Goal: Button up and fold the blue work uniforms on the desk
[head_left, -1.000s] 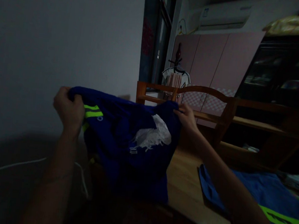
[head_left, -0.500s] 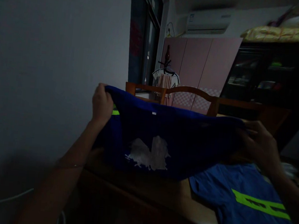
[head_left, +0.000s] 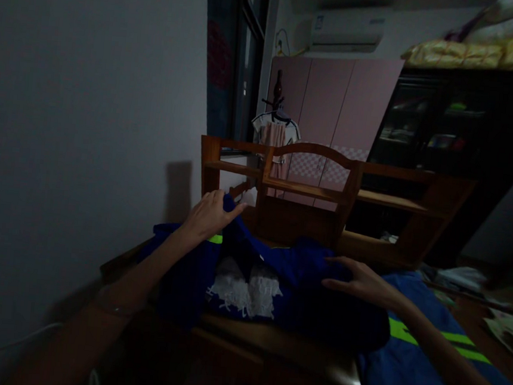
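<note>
A dark blue shirt [head_left: 307, 275] with a ragged white print [head_left: 243, 290] lies partly crumpled on the wooden desk [head_left: 244, 338]. Its left part is raised in a peak, with my left hand [head_left: 209, 215] closed on the edge there, thumb pointing right. Just below that hand shows a neon yellow-green stripe. On the shirt's right part rests my right hand [head_left: 359, 279], thumb and fingers apart and not gripping. A second, lighter blue shirt [head_left: 416, 368] with neon stripes lies flat at the right, partly behind my right forearm.
A wooden shelf unit [head_left: 308, 190] rises along the desk's far side. The white wall [head_left: 88, 112] stands close on the left. Papers [head_left: 509, 328] and other items lie beyond the right side. Clothes hang on a stand [head_left: 274, 128] before a pink wardrobe [head_left: 323, 96].
The dark blue shirt has come down from being held stretched in the air onto the desk. Both hands have lowered and moved closer together; my right hand has let go of its edge.
</note>
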The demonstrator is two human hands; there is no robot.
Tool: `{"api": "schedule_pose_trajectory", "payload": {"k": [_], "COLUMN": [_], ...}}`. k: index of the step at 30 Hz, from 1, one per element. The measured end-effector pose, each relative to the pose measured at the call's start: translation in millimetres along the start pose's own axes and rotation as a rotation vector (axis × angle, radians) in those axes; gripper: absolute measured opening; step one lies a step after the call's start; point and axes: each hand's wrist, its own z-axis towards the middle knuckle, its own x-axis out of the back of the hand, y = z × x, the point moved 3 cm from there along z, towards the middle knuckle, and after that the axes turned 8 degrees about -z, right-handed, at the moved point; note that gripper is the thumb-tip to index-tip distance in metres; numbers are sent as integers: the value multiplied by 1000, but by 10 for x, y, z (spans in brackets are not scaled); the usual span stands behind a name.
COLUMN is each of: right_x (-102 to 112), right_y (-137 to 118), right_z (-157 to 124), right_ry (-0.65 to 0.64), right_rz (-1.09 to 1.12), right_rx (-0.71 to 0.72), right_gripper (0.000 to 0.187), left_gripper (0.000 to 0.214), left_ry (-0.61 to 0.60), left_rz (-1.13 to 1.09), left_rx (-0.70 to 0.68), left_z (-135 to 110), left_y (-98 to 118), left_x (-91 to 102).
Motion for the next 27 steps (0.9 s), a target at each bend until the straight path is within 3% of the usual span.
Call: {"api": "schedule_pose_trajectory", "payload": {"k": [3,7,10,13,17,20,22,25,27], "right_x": [-172,-638,-885,-911,-658,-382,-222,-41,63], "right_y": [-209,-318,-352,-353,-322,-293,-281,-313,-396], "right_z": [199,315,351,412,515,596,661,777,858], "right_ry": [-61,-315,-384,-353,-236,-140,-104,-31,48], "right_rz": [1,-397,-516,-443,-279,-67,143,525,772], "right_rx": [12,-45,-89,-151,-254,-330,-369,-407,-391], "right_gripper": [68,92,72,38,16,13,16,19,19], "left_gripper": [53,49,37,37,24,41,43,27,24], "left_ry": [-239,-497,-656,-645,-601,-559,-532,-446,-324], "left_rz": [-166,-181,20,280,459,360,116,-539,-943], "left_rx": [-83,-326,-396,-328,-185,29,230,566,784], "left_z": [-55,-189,-310,-397,-407,-289,-187,-70,-27], "left_y": [19,27,-64,-198,-362,-474,-505,-415,-288], "left_x": [123,347,434,462,420,349,281,178,142]}}
